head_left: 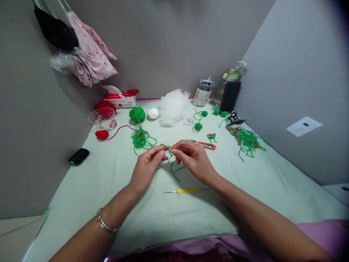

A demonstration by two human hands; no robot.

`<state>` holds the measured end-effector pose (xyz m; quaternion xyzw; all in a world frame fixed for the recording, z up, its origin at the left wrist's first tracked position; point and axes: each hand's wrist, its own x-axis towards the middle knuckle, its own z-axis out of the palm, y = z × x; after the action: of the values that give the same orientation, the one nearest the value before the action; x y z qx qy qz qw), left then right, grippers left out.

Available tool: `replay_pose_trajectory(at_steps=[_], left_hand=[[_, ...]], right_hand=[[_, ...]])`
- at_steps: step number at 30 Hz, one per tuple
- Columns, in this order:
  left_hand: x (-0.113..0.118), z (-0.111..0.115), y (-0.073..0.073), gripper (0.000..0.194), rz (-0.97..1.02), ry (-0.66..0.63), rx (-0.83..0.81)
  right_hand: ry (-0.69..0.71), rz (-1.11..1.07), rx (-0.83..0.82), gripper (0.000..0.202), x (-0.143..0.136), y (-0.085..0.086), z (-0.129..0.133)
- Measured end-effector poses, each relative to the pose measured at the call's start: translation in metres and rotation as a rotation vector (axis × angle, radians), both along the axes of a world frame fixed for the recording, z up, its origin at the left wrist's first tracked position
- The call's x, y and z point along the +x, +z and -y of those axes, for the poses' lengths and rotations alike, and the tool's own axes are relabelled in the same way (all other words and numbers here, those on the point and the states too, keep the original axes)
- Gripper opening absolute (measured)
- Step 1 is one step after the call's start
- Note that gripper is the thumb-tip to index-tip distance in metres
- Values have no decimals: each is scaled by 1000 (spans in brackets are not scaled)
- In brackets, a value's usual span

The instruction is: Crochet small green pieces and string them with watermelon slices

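My left hand point(148, 165) is closed in a pinch on green yarn point(166, 146) over the middle of the table. Facing it, my right hand point(193, 160) pinches at the same strand, fingertips almost touching the left ones. Any small piece between the fingertips is too small to make out. Loose green yarn ends point(175, 174) hang below the hands. Nearer me lies a crochet hook point(188, 191) with a yellow handle. Orange-handled scissors point(208, 145) rest just behind my right hand. A loose heap of green yarn point(141, 138) lies behind my left hand, joined to a green yarn ball point(137, 114).
White stuffing point(174, 107) sits at the back beside a white ball point(153, 113). Red yarn point(101, 135) and a clear plastic tub point(102, 116) are left. Tangled green yarn point(247, 140), a phone point(230, 96) and a pen can point(203, 94) stand or lie right. A black object point(79, 157) is far left.
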<state>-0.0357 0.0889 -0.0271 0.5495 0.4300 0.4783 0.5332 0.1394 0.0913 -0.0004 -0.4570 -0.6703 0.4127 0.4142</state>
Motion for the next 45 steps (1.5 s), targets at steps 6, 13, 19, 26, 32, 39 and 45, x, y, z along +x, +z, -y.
replay_pose_trajectory(at_steps=[6,13,19,26,32,39,45], left_hand=[[7,1,0,20,294,-128,-135],[3,-1,8,17,380,-37,-185],[3,7,-2,32,-73,24,82],[4,11,-12,41,-281,14,382],[4,11,-9,43,-306,-3,422],[5,12,-10,42,-310,17,420],[6,12,-10,43,-322,14,447]], right_hand=[[172,-144,-123,21,-4,4,2],[185,-288,-292,26,5,4,-5],[61,-259,-194,25,6,5,-4],[94,-19,8,23,1,6,5],[75,74,67,19,-1,6,7],[74,53,60,21,-1,5,8],[65,49,53,20,-2,6,9]])
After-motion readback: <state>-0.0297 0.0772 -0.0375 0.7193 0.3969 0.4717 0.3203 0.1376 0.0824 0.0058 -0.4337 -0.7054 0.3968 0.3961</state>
